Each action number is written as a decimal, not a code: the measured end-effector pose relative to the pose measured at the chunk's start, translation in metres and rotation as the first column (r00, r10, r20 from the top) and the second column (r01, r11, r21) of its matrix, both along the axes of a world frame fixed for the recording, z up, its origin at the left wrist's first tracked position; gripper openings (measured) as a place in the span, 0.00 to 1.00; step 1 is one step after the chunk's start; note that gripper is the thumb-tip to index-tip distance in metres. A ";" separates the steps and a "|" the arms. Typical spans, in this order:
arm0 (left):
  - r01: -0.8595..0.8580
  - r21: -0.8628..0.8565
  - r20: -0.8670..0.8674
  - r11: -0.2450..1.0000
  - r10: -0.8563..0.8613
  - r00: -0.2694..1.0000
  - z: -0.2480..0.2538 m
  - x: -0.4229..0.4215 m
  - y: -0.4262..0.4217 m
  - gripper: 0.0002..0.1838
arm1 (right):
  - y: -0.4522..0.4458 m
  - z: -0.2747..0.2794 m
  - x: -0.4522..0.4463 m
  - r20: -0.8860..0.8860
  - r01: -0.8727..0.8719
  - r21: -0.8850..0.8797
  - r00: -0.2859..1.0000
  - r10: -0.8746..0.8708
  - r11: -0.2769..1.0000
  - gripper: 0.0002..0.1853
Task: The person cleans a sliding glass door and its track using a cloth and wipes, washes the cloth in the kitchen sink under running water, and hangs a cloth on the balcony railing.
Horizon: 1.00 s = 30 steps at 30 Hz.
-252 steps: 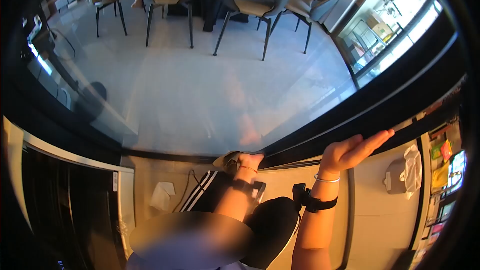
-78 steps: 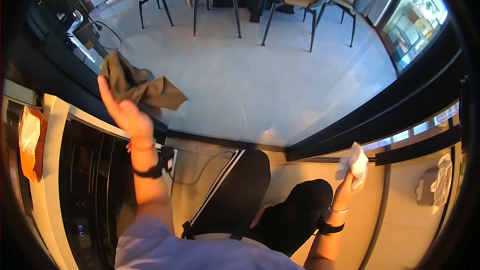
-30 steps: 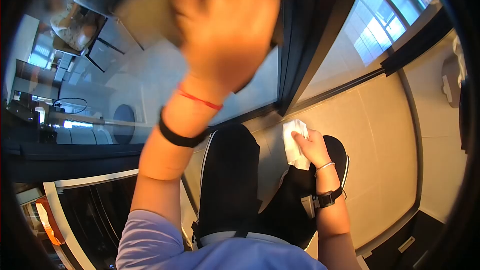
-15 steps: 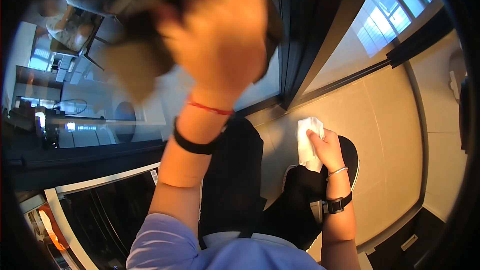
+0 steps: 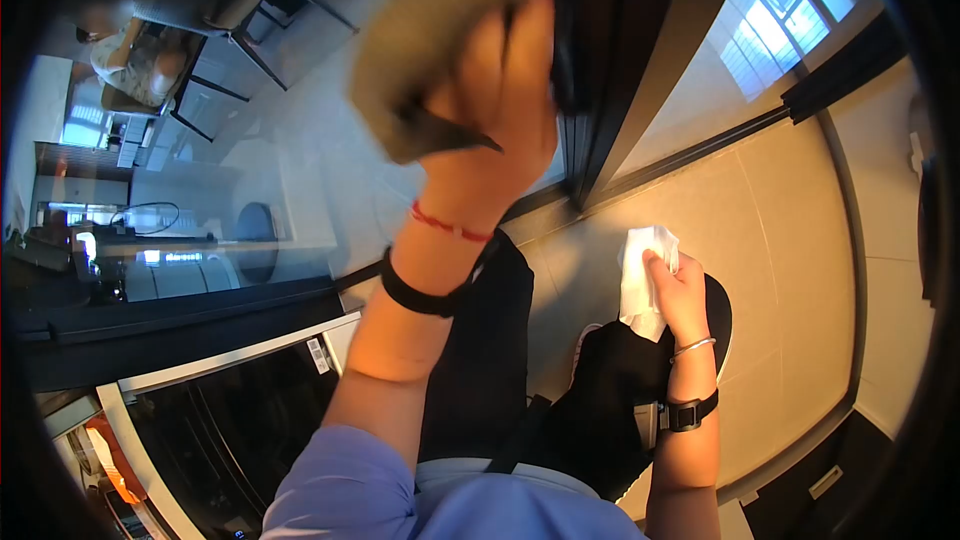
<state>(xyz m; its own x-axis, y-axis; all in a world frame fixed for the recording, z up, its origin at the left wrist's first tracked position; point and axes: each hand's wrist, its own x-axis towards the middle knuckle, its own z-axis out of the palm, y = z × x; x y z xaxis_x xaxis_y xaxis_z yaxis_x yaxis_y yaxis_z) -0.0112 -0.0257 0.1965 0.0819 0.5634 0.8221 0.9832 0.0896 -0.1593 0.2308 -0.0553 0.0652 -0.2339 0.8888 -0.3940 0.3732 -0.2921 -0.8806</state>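
Observation:
My left hand [image 5: 500, 130], raised at the top middle, is closed on a grey-brown cloth [image 5: 415, 60], somewhat blurred by motion. The cloth bunches out to the left of the fingers, in front of a large glass pane [image 5: 310, 180]; whether it touches the glass I cannot tell. Lower on the right, my right hand [image 5: 682, 295] grips a crumpled white tissue or thin cloth [image 5: 640, 275], thumb on top, close over my right knee.
Beside the pane stands a dark door frame [image 5: 640, 70]. Through the glass a person [image 5: 135, 65] sits near a table and chairs [image 5: 235, 10]. A white-framed, dark-fronted cabinet [image 5: 220, 430] is at lower left, and a dark curtain [image 5: 845, 70] hangs at right.
My left hand has swept a little to the right with the cloth, uncovering the chairs behind the glass. The right hand still holds the white tissue; the whole view has shifted slightly.

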 end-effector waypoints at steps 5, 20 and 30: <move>0.180 -0.373 0.240 0.910 -0.093 0.966 -0.072 -0.015 -0.027 0.21 | 0.005 -0.005 -0.002 -0.041 0.034 0.032 0.999 -0.033 0.999 0.12; 0.673 -0.411 0.683 0.615 -0.282 0.674 -0.161 -0.021 -0.009 0.10 | -0.005 0.002 -0.006 -0.038 -0.061 -0.008 0.997 0.061 0.998 0.13; 0.216 -0.802 0.114 0.557 -0.211 0.971 -0.247 -0.044 -0.021 0.14 | -0.025 0.018 0.013 -0.038 -0.025 -0.065 0.999 0.022 0.998 0.13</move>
